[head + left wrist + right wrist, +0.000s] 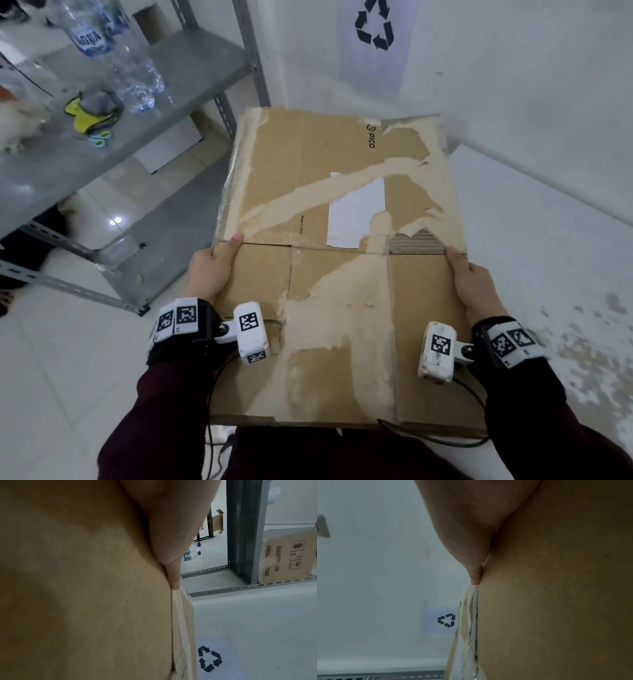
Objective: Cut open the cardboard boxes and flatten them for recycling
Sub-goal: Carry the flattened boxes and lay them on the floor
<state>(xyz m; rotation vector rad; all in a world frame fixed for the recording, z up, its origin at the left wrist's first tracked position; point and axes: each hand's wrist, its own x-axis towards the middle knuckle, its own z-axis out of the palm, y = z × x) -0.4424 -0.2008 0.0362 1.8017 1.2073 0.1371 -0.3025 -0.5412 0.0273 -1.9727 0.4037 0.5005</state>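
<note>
A flattened brown cardboard box [335, 274], with torn tape strips and a white label, is held flat in front of me above the floor. My left hand [214, 267] grips its left edge, thumb on top at the fold line, the other fingers hidden beneath. My right hand [471, 281] grips the right edge the same way. In the left wrist view the thumb [171, 547] presses on the cardboard [85, 588]. The right wrist view shows the thumb [476, 547] lying against the cardboard [556, 601] edge.
A grey metal shelf rack [164, 102] stands at the left with plastic water bottles [137, 78], scissors [99, 138] and a yellow-grey cloth item. A recycling sign [375, 34] hangs on the white wall ahead. A printed carton [288, 558] sits on a lower shelf. White tiled floor lies below.
</note>
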